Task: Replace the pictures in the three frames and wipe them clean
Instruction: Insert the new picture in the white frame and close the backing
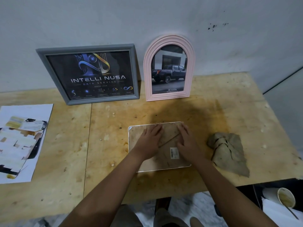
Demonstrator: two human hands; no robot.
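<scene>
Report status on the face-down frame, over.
Left grip, right grip pressing flat on face-down white frame. Cloth beside it, untouched. Nothing in the way.

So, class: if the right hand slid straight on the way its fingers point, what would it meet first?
Likely the pink arched frame against the wall: the right hand lies flat on the face-down white frame, fingers aimed past its far edge. Depth is uncertain.

White-rimmed rectangular picture frame (136,136) face down on worn plywood desk (106,153), left hand (148,141) and right hand (188,141) resting on its brown backing, fingers (157,129) apparently flat, crumpled grey-brown cloth (227,151) near right, grey rectangular frame (88,74) and pink arched frame (168,68) leaning against wall.
</scene>
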